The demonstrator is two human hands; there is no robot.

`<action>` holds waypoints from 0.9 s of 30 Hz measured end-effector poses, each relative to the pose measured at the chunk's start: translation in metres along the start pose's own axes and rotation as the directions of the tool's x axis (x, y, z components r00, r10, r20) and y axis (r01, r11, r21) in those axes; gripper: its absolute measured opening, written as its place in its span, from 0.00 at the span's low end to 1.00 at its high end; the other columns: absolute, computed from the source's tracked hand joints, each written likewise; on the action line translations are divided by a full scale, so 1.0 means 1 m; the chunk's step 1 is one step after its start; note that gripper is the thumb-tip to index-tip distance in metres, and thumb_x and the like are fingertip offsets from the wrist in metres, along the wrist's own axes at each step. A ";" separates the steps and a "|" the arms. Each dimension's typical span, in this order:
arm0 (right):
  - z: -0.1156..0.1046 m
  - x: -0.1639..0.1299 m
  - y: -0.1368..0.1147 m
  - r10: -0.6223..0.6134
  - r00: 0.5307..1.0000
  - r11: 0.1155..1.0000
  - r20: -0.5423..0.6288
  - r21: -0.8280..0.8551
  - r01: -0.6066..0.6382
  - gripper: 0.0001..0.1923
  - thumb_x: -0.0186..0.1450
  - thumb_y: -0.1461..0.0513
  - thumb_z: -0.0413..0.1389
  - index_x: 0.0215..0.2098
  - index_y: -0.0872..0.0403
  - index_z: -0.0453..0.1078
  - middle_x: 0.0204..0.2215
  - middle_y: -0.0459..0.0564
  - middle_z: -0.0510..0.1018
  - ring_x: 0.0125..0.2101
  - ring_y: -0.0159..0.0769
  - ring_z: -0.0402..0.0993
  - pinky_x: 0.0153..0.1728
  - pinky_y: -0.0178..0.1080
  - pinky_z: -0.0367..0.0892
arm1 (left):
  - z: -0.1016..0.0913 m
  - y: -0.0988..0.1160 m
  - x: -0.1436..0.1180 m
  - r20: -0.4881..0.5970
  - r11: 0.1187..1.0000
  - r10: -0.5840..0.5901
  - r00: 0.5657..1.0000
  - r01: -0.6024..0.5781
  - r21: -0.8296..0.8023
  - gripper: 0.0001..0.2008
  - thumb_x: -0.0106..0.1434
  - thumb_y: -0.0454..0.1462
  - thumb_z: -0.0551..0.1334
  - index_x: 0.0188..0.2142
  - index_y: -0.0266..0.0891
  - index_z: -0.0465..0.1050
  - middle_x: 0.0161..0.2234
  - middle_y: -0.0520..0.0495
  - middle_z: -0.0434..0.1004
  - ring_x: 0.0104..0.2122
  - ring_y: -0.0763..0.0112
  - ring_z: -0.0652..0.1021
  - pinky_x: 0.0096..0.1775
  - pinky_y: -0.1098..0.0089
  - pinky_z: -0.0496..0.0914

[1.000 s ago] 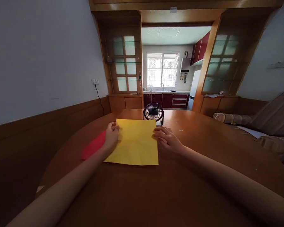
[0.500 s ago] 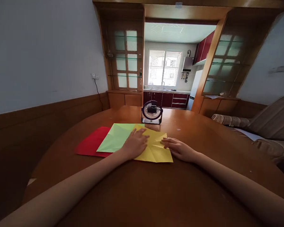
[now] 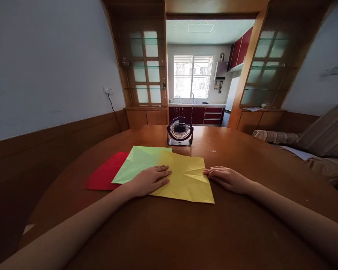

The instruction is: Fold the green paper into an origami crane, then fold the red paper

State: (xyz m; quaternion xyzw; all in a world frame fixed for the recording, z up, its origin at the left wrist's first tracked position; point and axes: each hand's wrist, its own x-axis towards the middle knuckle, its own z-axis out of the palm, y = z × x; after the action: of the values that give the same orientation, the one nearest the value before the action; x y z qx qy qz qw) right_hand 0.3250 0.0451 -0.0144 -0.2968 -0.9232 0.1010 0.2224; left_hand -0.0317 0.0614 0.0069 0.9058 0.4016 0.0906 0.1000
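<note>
Mid-frame on the worktop (image 3: 242, 232), the creased yellow sheet (image 3: 186, 180) lies flat; the left hand (image 3: 149, 180) presses it open-palmed, the right hand (image 3: 228, 178) rests open, gripping nothing, at its edge. Flattening seems underway; folding next needs aligned corners.

The creased square yellow paper sheet (image 3: 186, 178) now lies further right, exposing the light green paper sheet (image 3: 139, 163) beneath. The left hand (image 3: 149, 180) has moved from the sheet's left edge to press flat across both sheets. The right hand (image 3: 228, 178) has shifted right with the yellow sheet's edge.
</note>
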 end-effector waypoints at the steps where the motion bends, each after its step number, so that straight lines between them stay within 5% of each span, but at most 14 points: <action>1: -0.001 -0.001 0.001 0.006 1.000 1.000 0.004 0.005 -0.006 0.14 0.71 0.60 0.46 0.51 0.49 0.69 0.52 0.51 0.75 0.52 0.40 0.72 0.55 0.48 0.67 | 0.000 0.002 0.000 -0.017 1.000 0.004 1.000 -0.004 0.012 0.24 0.69 0.50 0.49 0.60 0.47 0.66 0.64 0.46 0.61 0.61 0.57 0.65 0.60 0.59 0.57; 7: -0.002 -0.002 -0.002 0.054 0.998 0.998 0.038 0.039 -0.056 0.21 0.70 0.59 0.49 0.61 0.48 0.62 0.57 0.54 0.69 0.57 0.43 0.65 0.57 0.51 0.64 | -0.003 0.012 -0.003 -0.073 0.995 0.096 0.993 -0.096 0.006 0.20 0.69 0.49 0.51 0.51 0.47 0.76 0.51 0.43 0.75 0.51 0.57 0.73 0.56 0.55 0.61; 11: -0.004 -0.002 -0.001 0.028 0.997 0.997 0.079 0.074 -0.034 0.22 0.70 0.57 0.51 0.62 0.44 0.62 0.64 0.51 0.61 0.63 0.45 0.56 0.62 0.56 0.55 | -0.004 0.006 -0.007 -0.005 0.981 0.158 0.987 -0.158 -0.117 0.21 0.68 0.50 0.53 0.55 0.49 0.72 0.58 0.44 0.68 0.57 0.57 0.69 0.57 0.58 0.62; 15: -0.004 -0.001 0.000 0.012 0.994 0.997 0.111 0.072 -0.020 0.22 0.70 0.57 0.51 0.62 0.43 0.61 0.62 0.49 0.65 0.63 0.43 0.57 0.64 0.57 0.49 | -0.003 -0.001 -0.007 0.059 0.962 0.171 0.984 -0.154 -0.224 0.25 0.66 0.52 0.56 0.60 0.50 0.66 0.64 0.47 0.60 0.62 0.56 0.63 0.61 0.57 0.59; 23: -0.002 -0.003 0.005 0.074 0.997 0.996 0.039 0.039 -0.075 0.20 0.71 0.55 0.48 0.60 0.45 0.65 0.60 0.49 0.68 0.61 0.42 0.62 0.63 0.54 0.54 | 0.003 -0.042 0.001 -0.069 0.996 -0.013 0.998 0.007 -0.090 0.27 0.69 0.52 0.49 0.64 0.48 0.59 0.67 0.48 0.52 0.66 0.59 0.56 0.63 0.58 0.52; 27: -0.002 -0.004 0.011 0.150 0.988 0.989 -0.042 0.017 -0.149 0.19 0.72 0.53 0.44 0.54 0.49 0.71 0.55 0.52 0.73 0.57 0.43 0.66 0.59 0.53 0.60 | -0.001 -0.070 -0.003 -0.113 0.994 -0.104 0.988 0.099 -0.049 0.27 0.67 0.54 0.50 0.61 0.50 0.64 0.65 0.46 0.58 0.63 0.54 0.62 0.61 0.55 0.56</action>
State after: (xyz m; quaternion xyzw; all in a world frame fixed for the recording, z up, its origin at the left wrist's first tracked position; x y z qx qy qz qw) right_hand 0.3344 0.0522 -0.0179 -0.3657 -0.8925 0.1175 0.2362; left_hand -0.0833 0.1056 -0.0100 0.8751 0.4503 0.1463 0.1004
